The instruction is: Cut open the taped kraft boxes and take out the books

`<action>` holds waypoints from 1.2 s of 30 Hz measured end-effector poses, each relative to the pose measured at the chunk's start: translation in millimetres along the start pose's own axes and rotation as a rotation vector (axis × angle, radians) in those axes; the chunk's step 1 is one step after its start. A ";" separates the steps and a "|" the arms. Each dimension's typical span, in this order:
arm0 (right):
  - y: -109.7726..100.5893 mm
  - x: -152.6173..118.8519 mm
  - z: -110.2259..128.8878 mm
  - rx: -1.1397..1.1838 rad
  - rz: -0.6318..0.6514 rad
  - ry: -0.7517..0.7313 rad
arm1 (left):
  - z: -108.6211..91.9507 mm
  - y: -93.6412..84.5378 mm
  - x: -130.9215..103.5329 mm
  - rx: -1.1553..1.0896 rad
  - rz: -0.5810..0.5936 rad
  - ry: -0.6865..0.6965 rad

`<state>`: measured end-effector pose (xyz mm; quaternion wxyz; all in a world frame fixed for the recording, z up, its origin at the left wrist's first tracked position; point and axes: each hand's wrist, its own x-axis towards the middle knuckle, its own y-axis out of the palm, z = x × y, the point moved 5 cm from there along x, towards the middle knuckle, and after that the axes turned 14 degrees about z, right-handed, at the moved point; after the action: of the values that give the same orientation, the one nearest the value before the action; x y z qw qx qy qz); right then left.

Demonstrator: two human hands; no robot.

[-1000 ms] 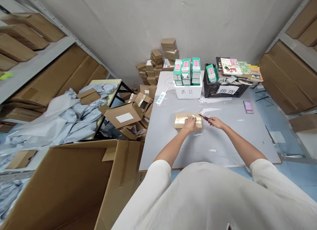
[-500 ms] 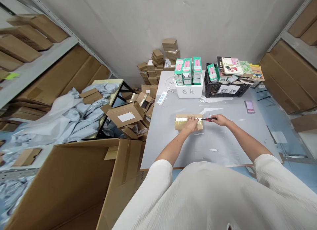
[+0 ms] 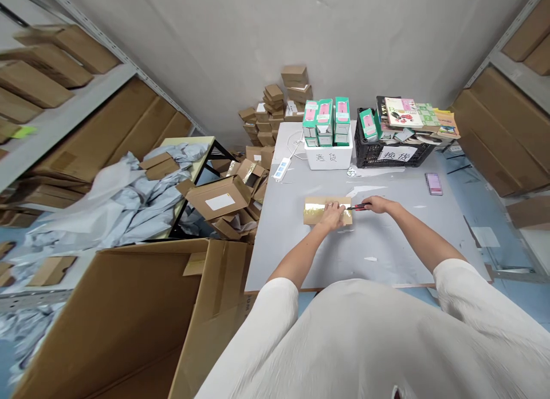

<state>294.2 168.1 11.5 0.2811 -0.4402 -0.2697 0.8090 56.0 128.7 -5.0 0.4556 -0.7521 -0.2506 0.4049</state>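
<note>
A small cardboard box (image 3: 313,214) lies on the table, shiny clear tape running along its top. My left hand (image 3: 332,216) presses on the right half of the box, its fingers bent over the top and holding it. From the right, my right hand (image 3: 377,204) grips a slim red-and-black box cutter (image 3: 360,207). Its tip reaches the right end of the box, close to my left fingertips. The exact contact of the tip with the tape is too small to make out.
A white bin (image 3: 330,158) of green-and-pink boxes and a black crate (image 3: 395,156) of books stand at the table's back. A power strip (image 3: 282,169) and a phone (image 3: 433,184) lie on the table (image 3: 283,255). Left stands a large open carton (image 3: 219,307).
My right hand has shifted slightly left, bringing the box cutter closer to my left fingers. The box and my left hand stay in place.
</note>
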 end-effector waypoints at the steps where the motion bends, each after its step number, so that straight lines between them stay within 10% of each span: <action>1: 0.4 -0.5 -2.9 0.023 0.034 0.004 | 0.4 1.3 0.8 0.000 -0.001 -0.001; 20: -6.9 5.0 3.8 -0.009 0.004 0.015 | -3.1 1.3 -0.2 0.048 0.034 0.009; 36: 36.0 -23.0 -20.7 0.374 0.056 -0.049 | 2.1 -6.0 6.8 -0.001 0.029 0.030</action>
<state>314.7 131.1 -9.9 0.3286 -0.3680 -0.1089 0.8630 58.0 137.6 -2.8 0.4530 -0.7620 -0.2330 0.3998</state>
